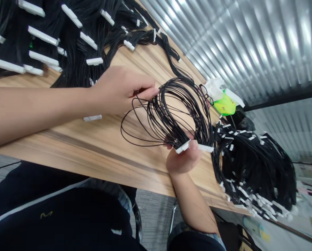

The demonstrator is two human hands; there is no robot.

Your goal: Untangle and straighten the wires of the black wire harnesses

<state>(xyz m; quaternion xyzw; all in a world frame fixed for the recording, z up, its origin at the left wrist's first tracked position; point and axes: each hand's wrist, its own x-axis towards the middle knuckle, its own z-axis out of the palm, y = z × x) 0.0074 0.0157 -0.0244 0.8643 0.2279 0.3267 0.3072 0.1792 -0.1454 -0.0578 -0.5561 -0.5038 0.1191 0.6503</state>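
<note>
A looped bundle of thin black wires, a wire harness [171, 108], is held above the table between both hands. My right hand [186, 158] is closed around its lower end, thumb by a white connector [183, 146]; a second white connector [205, 148] sticks out just right of the thumb. At the upper left of the loop, my left hand [124, 89] pinches wires between thumb and fingers. Several loose wires bow out to the left below this hand. A white connector piece [92, 118] lies on the table under my left wrist.
Many black harnesses with white connectors [88, 40] cover the table's far left. Another big pile [258, 170] lies at the right end. Eyeglasses [207, 96] and a yellow-green packet [224, 104] sit near the corrugated metal wall [237, 45]. The wooden table's [106, 157] front edge is near my body.
</note>
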